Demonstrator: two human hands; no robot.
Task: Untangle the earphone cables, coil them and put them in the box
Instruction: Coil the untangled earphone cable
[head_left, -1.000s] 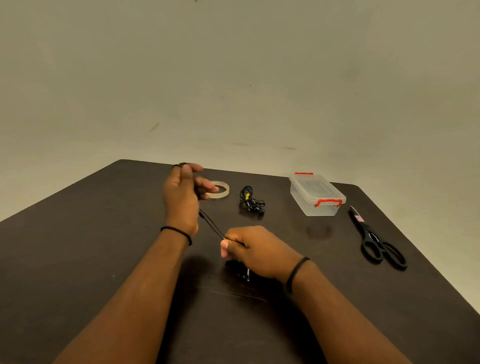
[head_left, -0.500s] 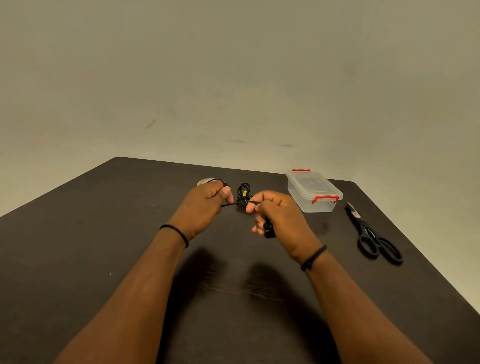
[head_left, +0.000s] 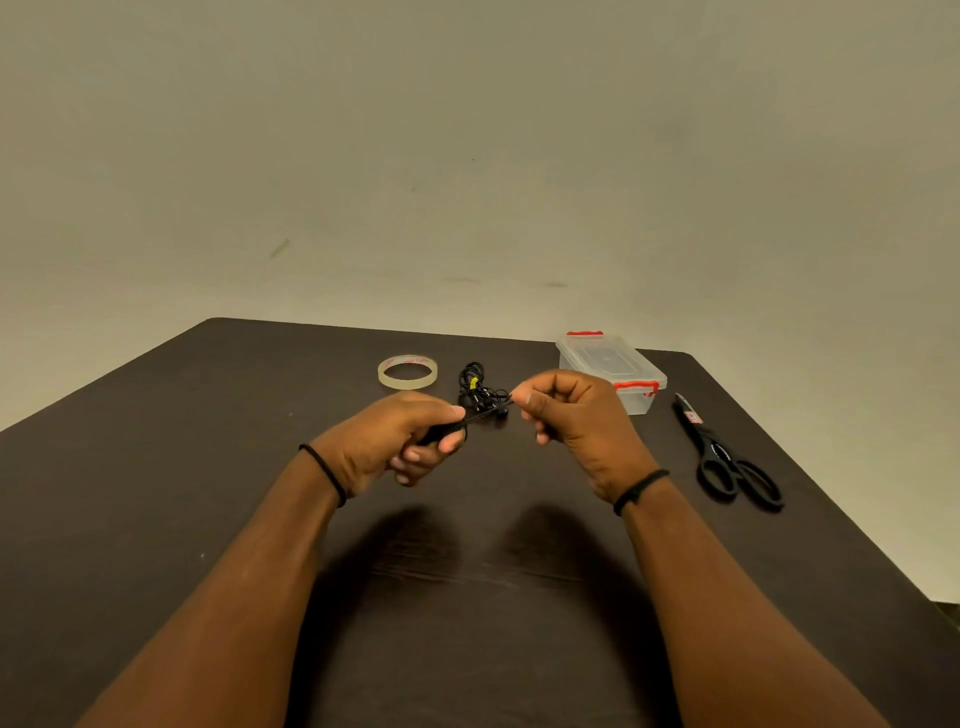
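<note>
A black earphone cable (head_left: 480, 415) runs taut between my two hands above the dark table (head_left: 156, 467). My left hand (head_left: 389, 441) is closed around a bunched part of that cable. My right hand (head_left: 566, 415) pinches its other end between thumb and forefinger. Behind the hands, a second black earphone set (head_left: 475, 387), coiled and bound with a yellow tie, lies on the table. The clear plastic box (head_left: 613, 364) with red clips stands at the back right, lid closed, partly hidden by my right hand.
A roll of clear tape (head_left: 408, 371) lies at the back, left of the coiled earphones. Black scissors (head_left: 727, 457) lie near the table's right edge. A plain wall rises behind the table.
Both hands have come up from the near table toward the coiled set. The cable stretch between them has shortened, and my left hand has dropped off the tape roll, which now shows fully.
</note>
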